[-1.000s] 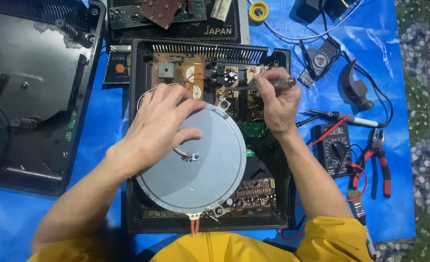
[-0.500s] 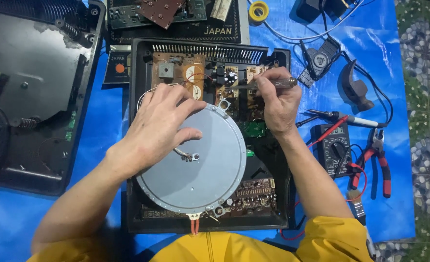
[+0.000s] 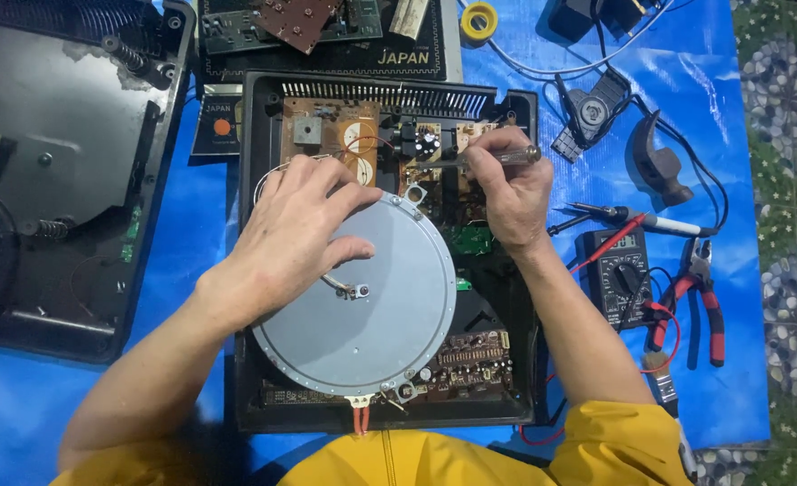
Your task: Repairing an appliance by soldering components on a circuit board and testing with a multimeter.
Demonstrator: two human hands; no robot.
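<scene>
An opened black appliance case [image 3: 252, 225] lies in front of me, with brown circuit boards [image 3: 331, 135] at its far side. A grey round coil disc [image 3: 371, 306] covers its middle. My left hand [image 3: 295, 229] rests flat on the disc's upper left edge, fingers spread. My right hand [image 3: 506, 189] grips a screwdriver [image 3: 488, 159] with a clear handle. Its shaft points left onto the board near a black capacitor [image 3: 427, 141]. A small sensor with thin wires [image 3: 355, 290] sits at the disc's centre.
A black cover panel [image 3: 56, 180] lies at left on the blue tarp [image 3: 191, 234]. At right are a multimeter [image 3: 621, 270] with red leads, red-handled pliers [image 3: 700, 301], a soldering iron [image 3: 637, 218], a hammer head [image 3: 657, 166]. A yellow tape roll [image 3: 478, 20] lies far.
</scene>
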